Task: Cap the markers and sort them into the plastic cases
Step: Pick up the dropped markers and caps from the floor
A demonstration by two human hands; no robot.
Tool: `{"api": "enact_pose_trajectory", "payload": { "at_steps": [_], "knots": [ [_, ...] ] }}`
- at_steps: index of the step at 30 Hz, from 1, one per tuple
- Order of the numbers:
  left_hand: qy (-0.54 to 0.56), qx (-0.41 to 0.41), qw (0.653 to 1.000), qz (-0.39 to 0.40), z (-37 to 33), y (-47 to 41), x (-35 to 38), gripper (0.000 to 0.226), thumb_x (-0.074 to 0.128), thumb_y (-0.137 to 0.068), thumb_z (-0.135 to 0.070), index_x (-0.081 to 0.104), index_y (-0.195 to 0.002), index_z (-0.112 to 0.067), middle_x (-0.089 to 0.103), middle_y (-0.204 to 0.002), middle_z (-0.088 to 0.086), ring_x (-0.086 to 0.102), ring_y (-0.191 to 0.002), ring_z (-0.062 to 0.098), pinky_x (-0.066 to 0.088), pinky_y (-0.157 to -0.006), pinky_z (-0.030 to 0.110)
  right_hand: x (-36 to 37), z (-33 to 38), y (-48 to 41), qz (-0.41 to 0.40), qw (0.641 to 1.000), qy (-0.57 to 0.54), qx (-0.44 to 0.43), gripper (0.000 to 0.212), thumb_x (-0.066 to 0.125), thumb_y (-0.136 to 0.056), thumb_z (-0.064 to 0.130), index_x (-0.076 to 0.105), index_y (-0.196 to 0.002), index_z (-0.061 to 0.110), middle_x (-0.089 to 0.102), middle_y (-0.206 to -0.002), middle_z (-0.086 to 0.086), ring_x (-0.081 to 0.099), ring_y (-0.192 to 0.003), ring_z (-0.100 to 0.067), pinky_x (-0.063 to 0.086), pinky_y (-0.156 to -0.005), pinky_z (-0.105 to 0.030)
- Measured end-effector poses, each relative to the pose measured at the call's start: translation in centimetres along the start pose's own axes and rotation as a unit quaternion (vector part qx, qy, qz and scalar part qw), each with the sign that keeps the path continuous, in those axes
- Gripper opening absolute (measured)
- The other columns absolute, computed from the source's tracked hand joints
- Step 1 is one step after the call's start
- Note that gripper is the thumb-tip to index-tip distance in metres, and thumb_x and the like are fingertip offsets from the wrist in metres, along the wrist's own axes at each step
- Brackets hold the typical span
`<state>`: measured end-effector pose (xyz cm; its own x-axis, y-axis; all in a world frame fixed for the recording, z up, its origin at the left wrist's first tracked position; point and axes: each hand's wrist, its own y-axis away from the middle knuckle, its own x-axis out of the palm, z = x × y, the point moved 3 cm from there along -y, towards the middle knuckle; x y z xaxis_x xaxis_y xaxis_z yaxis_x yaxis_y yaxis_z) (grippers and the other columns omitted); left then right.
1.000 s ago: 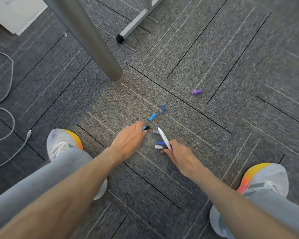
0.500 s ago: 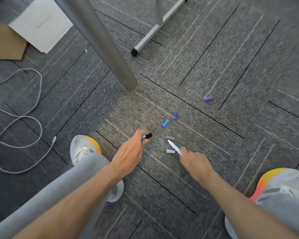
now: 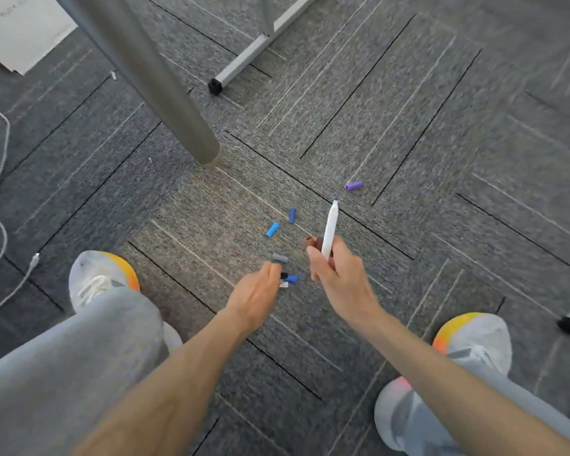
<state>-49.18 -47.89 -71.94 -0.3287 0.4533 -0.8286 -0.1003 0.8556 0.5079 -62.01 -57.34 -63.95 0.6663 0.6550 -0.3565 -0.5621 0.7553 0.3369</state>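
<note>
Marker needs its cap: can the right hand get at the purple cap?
Likely yes: the purple cap lies alone on carpet past the marker, nothing between. The right hand is full, though, gripping marker and brown cap.

Both forearms bare, reaching fwd n down, w/ both hands on the near side of the table leg (image 3: 165, 93). Left hand (image 3: 257, 292) is back-up, fingers curled, tips right at a small black-blue piece (image 3: 287, 277), can't tell if it's actually pinching it tbh. Right hand (image 3: 339, 278) is just beside it, further out from the leg, fingers n thumb wrapped round a white marker (image 3: 329, 228), tip pointing away from the body.
</note>
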Motion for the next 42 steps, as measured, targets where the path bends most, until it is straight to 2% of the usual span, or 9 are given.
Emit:
{"api": "enact_pose_trajectory", "payload": {
  "at_steps": [4,10,17,21,24,27,32,36,42],
  "knots": [
    [-0.075,0.015,0.997,0.003,-1.2,-0.4,1.1,0.032,0.056,-0.091,-0.008,0.041,-0.119,-0.012,0.049,-0.107,0.002,0.058,-0.083,0.018,0.043,-0.066,0.028,-0.9,0.2,0.1,-0.004,0.999,-0.040,0.004,0.019,0.049,-0.100,0.030,0.049,-0.088,0.015,0.056,-0.061,0.003,0.040,-0.041,-0.003,0.033,-0.041,-0.020],
    [-0.114,0.062,0.991,-0.023,-1.2,-0.3,1.3,0.021,0.039,-0.102,-0.024,0.038,-0.119,-0.013,0.050,-0.111,0.003,0.057,-0.090,0.017,0.047,-0.079,0.031,-0.5,-0.6,0.3,-0.020,0.999,-0.042,0.016,0.019,0.049,-0.099,0.033,0.048,-0.087,0.019,0.055,-0.062,0.004,0.041,-0.042,-0.002,0.034,-0.042,-0.018],
    [-0.205,0.118,0.972,-0.007,-2.1,-1.4,0.4,0.020,0.028,-0.103,-0.024,0.040,-0.112,-0.010,0.048,-0.102,0.005,0.053,-0.083,0.016,0.039,-0.073,0.030,1.1,-1.9,0.3,-0.010,0.999,-0.018,0.031,0.022,0.049,-0.098,0.039,0.049,-0.090,0.019,0.064,-0.071,-0.011,0.043,-0.047,-0.005,0.039,-0.045,-0.024],
    [-0.187,0.110,0.976,0.015,-1.8,-1.8,0.0,0.016,0.033,-0.102,-0.020,0.045,-0.107,-0.010,0.048,-0.091,0.002,0.050,-0.071,0.013,0.045,-0.069,0.031,1.0,-1.4,0.1,-0.016,0.999,-0.028,0.036,0.021,0.049,-0.098,0.040,0.050,-0.090,0.021,0.062,-0.068,-0.005,0.046,-0.048,-0.004,0.040,-0.047,-0.025],
    [-0.070,0.041,0.997,-0.013,-1.4,-1.1,-1.5,0.020,0.033,-0.104,-0.027,0.046,-0.110,-0.012,0.052,-0.094,0.002,0.049,-0.062,0.012,0.044,-0.057,0.026,-0.1,-0.2,0.0,-0.030,0.999,-0.022,0.030,0.021,0.049,-0.098,0.038,0.050,-0.089,0.019,0.060,-0.066,-0.001,0.044,-0.046,-0.002,0.039,-0.045,-0.022],
    [0.118,-0.010,0.991,-0.063,-1.8,0.3,-6.1,0.025,0.025,-0.103,-0.040,0.035,-0.095,-0.019,0.048,-0.082,-0.004,0.040,-0.056,0.008,0.036,-0.048,0.023,-1.7,1.9,-0.3,-0.055,0.997,-0.036,0.033,0.023,0.049,-0.099,0.038,0.051,-0.090,0.017,0.059,-0.066,0.000,0.042,-0.043,-0.001,0.035,-0.043,-0.019],
    [0.313,-0.030,0.932,-0.179,-3.3,3.1,-18.3,0.025,0.034,-0.101,-0.042,0.039,-0.099,-0.018,0.052,-0.076,-0.005,0.048,-0.062,0.009,0.033,-0.056,0.028,-4.3,10.2,-1.1,-0.103,0.991,-0.085,-0.013,0.014,0.051,-0.098,0.036,0.054,-0.091,0.024,0.058,-0.061,0.005,0.047,-0.048,-0.002,0.037,-0.052,-0.025],
    [0.351,-0.009,0.895,-0.275,-4.6,6.7,-30.7,0.019,0.041,-0.100,-0.035,0.041,-0.101,-0.016,0.048,-0.073,-0.007,0.046,-0.062,0.007,0.029,-0.057,0.025,-7.3,21.3,-1.3,-0.124,0.984,-0.109,-0.071,0.011,0.051,-0.097,0.038,0.058,-0.100,0.030,0.060,-0.065,0.009,0.051,-0.056,-0.002,0.042,-0.057,-0.026],
    [0.330,0.002,0.863,-0.382,-5.7,13.8,-46.8,0.025,0.039,-0.100,-0.038,0.042,-0.107,-0.015,0.048,-0.074,-0.008,0.046,-0.062,0.008,0.033,-0.060,0.028,-11.6,38.3,1.1,-0.118,0.966,-0.127,-0.190,0.017,0.050,-0.099,0.029,0.057,-0.102,0.014,0.054,-0.066,0.007,0.044,-0.051,0.002,0.036,-0.051,-0.012]
  ]
}}
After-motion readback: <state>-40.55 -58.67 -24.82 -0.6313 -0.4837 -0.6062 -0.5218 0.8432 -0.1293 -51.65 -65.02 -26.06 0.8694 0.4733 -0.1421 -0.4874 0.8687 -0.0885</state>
